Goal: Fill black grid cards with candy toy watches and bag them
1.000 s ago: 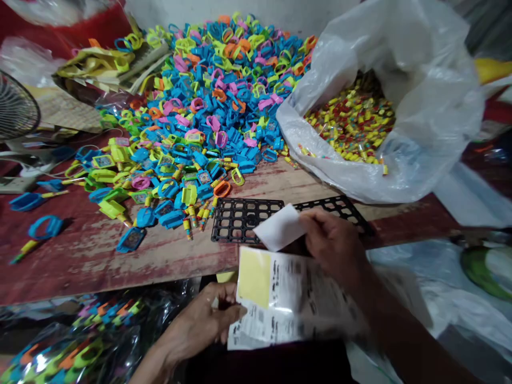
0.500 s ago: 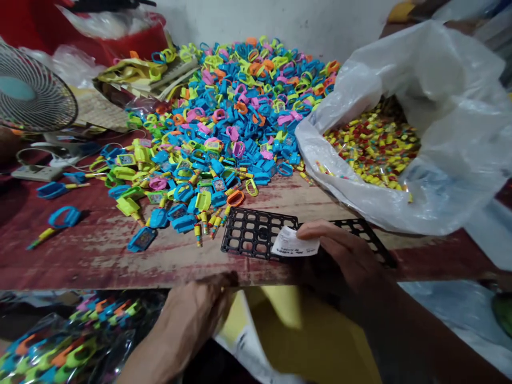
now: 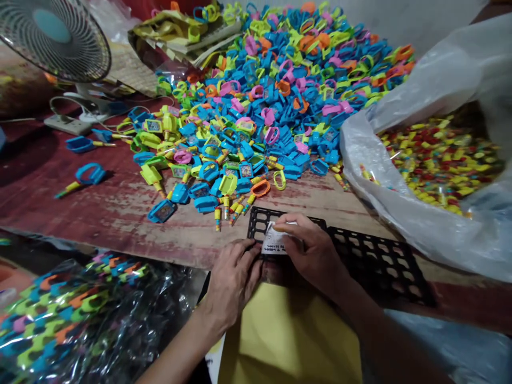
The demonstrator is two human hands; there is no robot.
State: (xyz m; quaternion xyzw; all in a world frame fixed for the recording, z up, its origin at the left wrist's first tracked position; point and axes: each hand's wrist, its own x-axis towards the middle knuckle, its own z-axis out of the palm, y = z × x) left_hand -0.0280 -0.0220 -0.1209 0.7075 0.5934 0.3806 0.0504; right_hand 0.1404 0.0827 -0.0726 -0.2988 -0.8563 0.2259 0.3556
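Between thumb and fingers, my right hand (image 3: 310, 253) pinches a small white printed slip (image 3: 275, 240) over the black grid tray (image 3: 259, 220). My left hand (image 3: 234, 277) lies at the table's front edge, its fingers bent close together by the slip's left side; what its fingertips hold, if anything, is hidden. Below both hands a yellow sheet or envelope (image 3: 296, 330) spreads over the lap. A second black grid tray (image 3: 380, 261) extends to the right, partly behind my right forearm.
A big heap of coloured toy watches (image 3: 256, 117) covers the table's back. At right stands a white bag (image 3: 368, 154) of small candy-like tubes; at left, a fan (image 3: 56, 37). Clear bags of colourful pieces (image 3: 52, 314) lie below at left.
The view has shifted. My left hand has risen to the table edge near the slip. My right hand has brought the slip left over the tray, and the yellow sheet shows more fully.
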